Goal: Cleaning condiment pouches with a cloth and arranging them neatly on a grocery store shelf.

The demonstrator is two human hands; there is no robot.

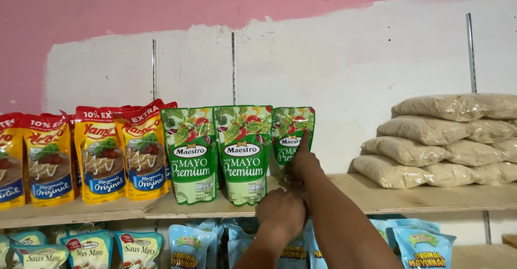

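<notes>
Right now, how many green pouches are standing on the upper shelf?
3. Left green pouch stands beside the yellow pouches; middle green pouch is next to it; right green pouch sits further back, touched by the right hand. More may hide behind.

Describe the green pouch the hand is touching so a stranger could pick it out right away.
On the upper wooden shelf, find the row of green pouches right of the yellow ones. It is the rightmost green pouch, set further back than the other two, with the right hand pressed against its front.
</notes>
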